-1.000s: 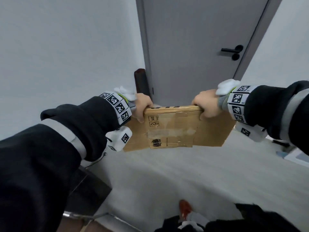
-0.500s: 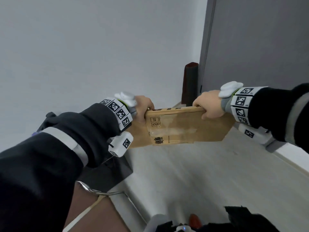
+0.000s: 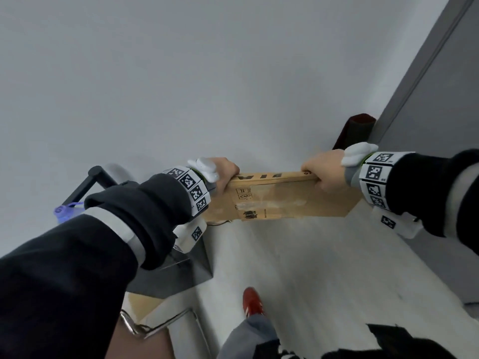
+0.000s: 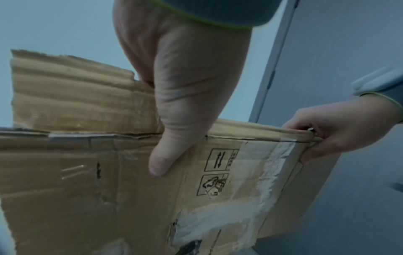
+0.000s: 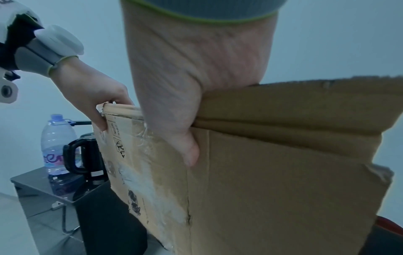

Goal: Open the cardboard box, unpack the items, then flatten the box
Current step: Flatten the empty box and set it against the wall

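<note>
A flattened cardboard box (image 3: 280, 200) hangs in the air between two hands, above a pale floor (image 3: 298, 268).

At far left a water bottle (image 5: 55, 146) and a black kettle (image 5: 84, 155) stand on a dark side table (image 5: 32, 186), apparently unpacked and set aside. The left hand (image 3: 225, 173) pinches the box's top edge, thumb pressed on the printed face; the right hand (image 3: 324, 171) grips the same edge near the other end, fingers curled over it. Held wide apart, the hands likely keep the collapsed panels taut and flat for carrying.
</note>
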Available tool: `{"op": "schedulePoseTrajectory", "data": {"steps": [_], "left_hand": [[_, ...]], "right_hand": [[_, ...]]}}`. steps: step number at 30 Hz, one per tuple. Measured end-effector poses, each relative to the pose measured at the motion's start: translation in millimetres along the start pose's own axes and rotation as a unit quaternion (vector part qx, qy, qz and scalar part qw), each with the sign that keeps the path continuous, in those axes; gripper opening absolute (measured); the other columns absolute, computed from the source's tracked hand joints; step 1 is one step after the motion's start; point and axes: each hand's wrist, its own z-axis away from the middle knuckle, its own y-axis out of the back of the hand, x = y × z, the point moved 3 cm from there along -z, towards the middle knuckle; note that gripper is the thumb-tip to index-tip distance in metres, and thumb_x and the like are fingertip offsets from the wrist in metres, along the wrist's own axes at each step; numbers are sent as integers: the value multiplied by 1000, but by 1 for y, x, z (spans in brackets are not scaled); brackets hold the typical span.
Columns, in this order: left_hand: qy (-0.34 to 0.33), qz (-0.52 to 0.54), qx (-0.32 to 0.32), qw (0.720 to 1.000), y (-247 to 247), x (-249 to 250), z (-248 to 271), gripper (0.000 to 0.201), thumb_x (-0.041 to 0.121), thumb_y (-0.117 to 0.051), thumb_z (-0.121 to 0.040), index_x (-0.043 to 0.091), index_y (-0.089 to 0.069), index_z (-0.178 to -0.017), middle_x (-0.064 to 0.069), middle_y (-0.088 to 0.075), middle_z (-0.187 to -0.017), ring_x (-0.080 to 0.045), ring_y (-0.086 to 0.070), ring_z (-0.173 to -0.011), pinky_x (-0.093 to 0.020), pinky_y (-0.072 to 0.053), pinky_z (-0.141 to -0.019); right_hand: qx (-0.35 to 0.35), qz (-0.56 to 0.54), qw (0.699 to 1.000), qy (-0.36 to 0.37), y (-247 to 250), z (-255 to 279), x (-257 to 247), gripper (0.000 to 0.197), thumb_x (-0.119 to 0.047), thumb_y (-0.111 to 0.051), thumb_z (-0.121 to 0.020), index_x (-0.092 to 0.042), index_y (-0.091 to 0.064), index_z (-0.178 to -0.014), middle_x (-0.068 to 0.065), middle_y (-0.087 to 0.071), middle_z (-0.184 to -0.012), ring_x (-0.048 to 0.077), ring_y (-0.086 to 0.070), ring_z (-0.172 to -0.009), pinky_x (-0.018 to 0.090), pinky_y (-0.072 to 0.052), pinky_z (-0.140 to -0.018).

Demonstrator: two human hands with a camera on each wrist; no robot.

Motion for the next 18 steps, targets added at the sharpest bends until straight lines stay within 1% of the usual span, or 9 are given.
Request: {"op": "schedulePoseTrajectory", "data": {"steps": [2, 3, 5, 8, 10, 11, 14, 16, 18], "left_hand": [[8, 11, 18, 1000, 3, -29, -24, 39, 11, -68, -86, 7, -58, -124, -8, -65, -119, -27, -62, -111, -27, -40, -73], [21, 21, 23, 999, 3, -45, -38, 35, 12, -66, -89, 8, -59, -123, -7, -65, -120, -27, -62, -110, -27, -38, -72], [47, 37, 23, 998, 1, -69, -61, 28, 12, -60, -91, 8, -62, -119, -7, -66, -119, -27, -62, -102, -29, -39, -71], [108, 90, 53, 989, -12, -97, -90, 27, 11, -59, -93, 11, -63, -119, -8, -66, -114, -26, -65, -96, -29, -41, -71], [130, 119, 81, 981, -27, -115, -115, 23, 11, -59, -95, 17, -61, -116, -9, -65, -102, -11, -70, -83, -22, -43, -60], [147, 135, 74, 977, -39, -123, -130, 20, 10, -57, -96, 20, -59, -114, -7, -63, -98, -8, -70, -77, -22, -41, -54], [184, 152, 61, 969, -70, -144, -167, 17, 16, -53, -98, 22, -54, -114, -1, -63, -106, -25, -66, -102, -28, -33, -60], [182, 148, 43, 971, -95, -159, -197, 21, 17, -55, -95, 20, -53, -116, 0, -64, -108, -26, -65, -104, -31, -34, -66], [183, 141, 22, 973, -114, -172, -221, 29, 15, -58, -94, 18, -51, -121, -2, -64, -113, -27, -64, -105, -34, -37, -69]], "right_hand": [[-10, -16, 1000, 0, 8, -42, 1, 20, -21, -58, -85, -21, -58, -106, -6, -54, -91, 19, -52, -80, 27, -37, -66], [-9, -29, 1000, 0, 12, -64, 1, 20, -29, -58, -83, -22, -57, -102, -6, -55, -90, 20, -53, -80, 27, -39, -68], [-19, -65, 998, -1, 15, -102, -1, 33, -46, -56, -74, -22, -56, -97, -3, -60, -91, 24, -60, -83, 30, -46, -71], [-11, -98, 995, -3, 5, -152, -5, 29, -38, -65, -80, -20, -56, -101, 0, -60, -91, 30, -64, -86, 30, -44, -67], [4, -94, 996, 2, -3, -191, -6, 24, -28, -66, -82, -23, -54, -102, -1, -63, -94, 28, -65, -84, 32, -48, -68], [4, -95, 995, 8, -8, -211, -7, 22, -21, -63, -83, -23, -54, -102, 1, -65, -97, 29, -65, -85, 33, -48, -68], [-12, -97, 995, 30, -25, -265, -10, 20, -13, -57, -84, -21, -55, -102, 6, -65, -100, 31, -64, -88, 33, -42, -67], [-20, -90, 994, 50, -42, -304, -16, 21, -14, -56, -83, -22, -55, -102, 7, -66, -100, 31, -65, -87, 35, -47, -68], [-31, -90, 993, 64, -63, -337, -22, 23, -14, -56, -84, -21, -57, -106, 7, -67, -102, 31, -65, -90, 32, -44, -68]]}}
